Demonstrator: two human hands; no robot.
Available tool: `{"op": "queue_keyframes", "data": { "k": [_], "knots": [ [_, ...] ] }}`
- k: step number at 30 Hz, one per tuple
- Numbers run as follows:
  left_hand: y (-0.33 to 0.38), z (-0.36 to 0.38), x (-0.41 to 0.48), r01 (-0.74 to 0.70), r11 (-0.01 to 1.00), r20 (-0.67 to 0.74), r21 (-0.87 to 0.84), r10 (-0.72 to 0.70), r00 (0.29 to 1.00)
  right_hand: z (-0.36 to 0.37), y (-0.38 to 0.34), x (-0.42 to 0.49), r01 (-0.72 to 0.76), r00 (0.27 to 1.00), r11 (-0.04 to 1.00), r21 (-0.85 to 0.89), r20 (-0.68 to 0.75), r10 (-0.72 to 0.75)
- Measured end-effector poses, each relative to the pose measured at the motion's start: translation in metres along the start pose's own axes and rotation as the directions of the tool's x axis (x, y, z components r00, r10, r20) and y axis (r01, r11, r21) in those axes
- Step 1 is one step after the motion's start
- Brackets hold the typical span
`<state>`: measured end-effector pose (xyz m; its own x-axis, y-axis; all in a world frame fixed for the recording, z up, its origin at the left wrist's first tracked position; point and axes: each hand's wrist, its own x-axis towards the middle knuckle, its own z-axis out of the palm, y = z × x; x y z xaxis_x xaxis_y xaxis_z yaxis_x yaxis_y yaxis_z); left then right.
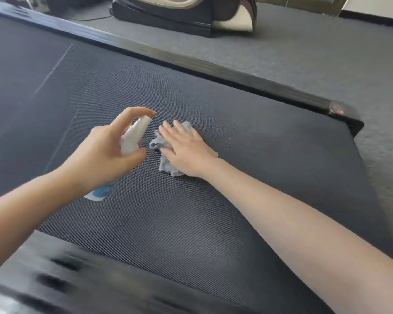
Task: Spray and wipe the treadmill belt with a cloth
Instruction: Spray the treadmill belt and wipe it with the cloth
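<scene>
The dark textured treadmill belt (168,214) fills most of the view. My left hand (104,152) grips a white spray bottle (134,135) with a blue label, its nozzle pointing right toward the cloth and my index finger curled over the top. A crumpled grey cloth (166,165) lies on the belt just right of the bottle. My right hand (184,148) lies flat on top of the cloth with fingers spread, pressing it against the belt.
A black side rail (191,64) runs along the far edge of the belt, ending in a corner cap (337,109). Grey carpet (304,53) lies beyond it, with a dark and beige machine (184,14) at the back. The near side rail (77,279) is blurred.
</scene>
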<state>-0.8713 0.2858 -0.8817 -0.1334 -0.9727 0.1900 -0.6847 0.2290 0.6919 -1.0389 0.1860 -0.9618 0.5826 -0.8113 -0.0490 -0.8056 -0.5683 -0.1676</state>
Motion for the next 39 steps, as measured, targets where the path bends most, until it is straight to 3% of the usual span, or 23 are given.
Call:
{"op": "queue_keyframes", "data": {
  "k": [3, 6, 10, 14, 20, 23, 25, 27, 29, 31, 33, 35, 39],
  "knots": [
    [-0.001, -0.006, 0.001, 0.019, 1.0, -0.022, -0.005, -0.02, 1.0, 0.006, -0.033, -0.032, 0.182, 0.983, 0.983, -0.023, -0.003, -0.182],
    [0.003, -0.003, 0.002, 0.01, 1.0, -0.022, -0.022, -0.011, 1.0, 0.009, -0.037, -0.077, 0.216, 0.976, 0.973, -0.076, 0.01, -0.216],
    [0.022, 0.019, -0.001, -0.039, 0.999, 0.039, -0.018, 0.04, 0.998, 0.012, -0.013, -0.134, 0.078, 0.997, 0.996, -0.03, -0.025, -0.079],
    [0.047, 0.049, 0.0, -0.116, 0.992, 0.109, -0.041, 0.12, 0.987, 0.012, 0.026, -0.193, -0.152, 0.988, 0.988, -0.012, -0.022, 0.152],
    [0.086, 0.095, 0.002, -0.205, 0.975, 0.168, -0.081, 0.216, 0.962, 0.006, 0.082, -0.274, -0.533, 0.846, 0.846, 0.022, -0.018, 0.533],
    [0.103, 0.115, 0.0, -0.241, 0.962, 0.185, -0.131, 0.262, 0.947, 0.002, 0.089, -0.282, -0.525, 0.851, 0.846, 0.096, 0.037, 0.524],
    [0.112, 0.125, -0.001, -0.256, 0.953, 0.193, -0.161, 0.285, 0.939, -0.005, 0.093, -0.283, -0.496, 0.863, 0.821, 0.284, 0.055, 0.502],
    [0.117, 0.132, 0.0, -0.259, 0.95, 0.192, -0.173, 0.29, 0.937, -0.015, 0.097, -0.285, -0.446, 0.844, 0.73, 0.517, -0.027, 0.535],
    [0.121, 0.138, 0.001, -0.26, 0.95, 0.186, -0.174, 0.291, 0.939, -0.023, 0.105, -0.291, -0.412, 0.765, 0.68, 0.606, -0.175, 0.62],
    [0.124, 0.143, 0.001, -0.265, 0.949, 0.178, -0.172, 0.294, 0.939, -0.025, 0.12, -0.294, -0.501, 0.7, 0.695, 0.515, -0.231, 0.676],
    [0.126, 0.148, 0.001, -0.267, 0.947, 0.175, -0.179, 0.298, 0.938, -0.021, 0.135, -0.294, -0.623, 0.713, 0.708, 0.333, -0.131, 0.689],
    [0.128, 0.154, 0.001, -0.261, 0.945, 0.177, -0.196, 0.296, 0.939, -0.014, 0.143, -0.291, -0.651, 0.737, 0.724, 0.228, -0.04, 0.675],
    [0.13, 0.166, -0.003, -0.265, 0.94, 0.171, -0.213, 0.303, 0.937, -0.008, 0.139, -0.291, -0.578, 0.753, 0.741, 0.341, -0.128, 0.646]
  ]
}}
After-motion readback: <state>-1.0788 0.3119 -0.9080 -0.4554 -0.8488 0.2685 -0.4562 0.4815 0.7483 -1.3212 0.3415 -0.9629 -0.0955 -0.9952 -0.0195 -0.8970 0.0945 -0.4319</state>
